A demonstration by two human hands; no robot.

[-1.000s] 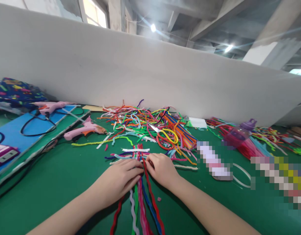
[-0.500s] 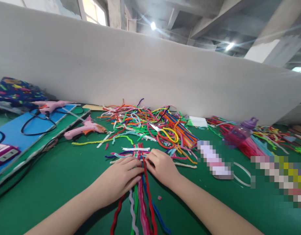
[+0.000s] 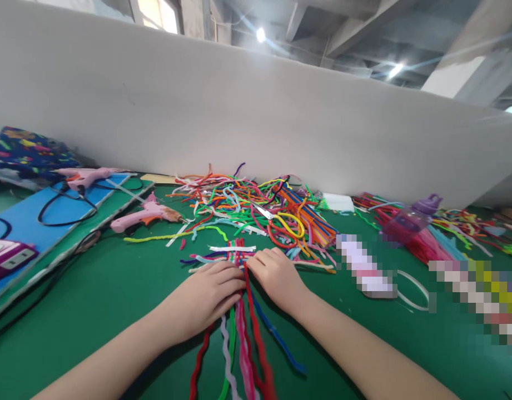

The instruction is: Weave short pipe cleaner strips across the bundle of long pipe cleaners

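Colourful pipe cleaners point(image 3: 244, 347) run lengthwise toward me in red, lilac, green, pink and blue. Others cross them under a white strip point(image 3: 233, 249), forming a small woven patch point(image 3: 238, 256). My left hand point(image 3: 214, 291) lies over the weave from the left, its fingers bent down onto the pipe cleaners and its thumb hidden. On the opposite side, my right hand point(image 3: 278, 276) has its fingers curled in and closed at the edge of the weave, by a red pipe cleaner. What its fingertips pinch is partly hidden.
Behind the weave lies a tangled pile of pipe cleaners point(image 3: 222, 194) with yellow-handled scissors point(image 3: 287, 223) on it. A pink glue gun point(image 3: 147, 215) rests at left, another glue gun point(image 3: 87, 176) beyond it. A purple-capped bottle point(image 3: 412, 219) and more pipe cleaners lie at right.
The blue pipe cleaner's loose end has swung outward to the right, and the red one's near end has shifted right, blurred. My right hand's fingers have closed more; my left hand has barely moved.
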